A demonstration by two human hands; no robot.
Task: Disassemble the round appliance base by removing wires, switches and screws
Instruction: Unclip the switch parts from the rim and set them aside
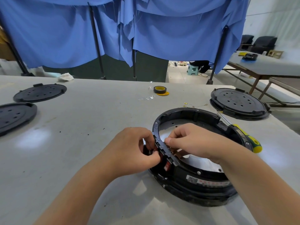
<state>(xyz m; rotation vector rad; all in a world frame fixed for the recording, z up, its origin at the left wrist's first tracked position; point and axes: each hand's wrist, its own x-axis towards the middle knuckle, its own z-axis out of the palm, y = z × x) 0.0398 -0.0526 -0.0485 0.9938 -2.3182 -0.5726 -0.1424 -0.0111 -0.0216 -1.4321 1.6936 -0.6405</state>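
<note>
I read this as the switch step: the base (191, 181) sits on the desk (81, 143) at the near right, and both of my hands are at its left rim where the red switches (166, 165) sit in the wall. My left hand (129, 153) is on the outside, fingers curled and pinching one switch from the front; my right hand (190, 143) reaches inside the ring, fingers curled, thumb and fingertips pressing at the back of the same spot, seemingly on its terminals or clips (coppery tabs (176, 154) show just below the thumb). The next move, as I judge it, calls for squeezing the retaining clips from inside while the left hand eases the switch outward, square to the wall so it does not jam. The screwdriver (246, 138) lies against the far right rim, untouched, and loose wires (194, 105) lie beyond the base. My fingers hide the switch body and its clips, so I cannot tell whether it is free yet, or whether wires are attached
</note>
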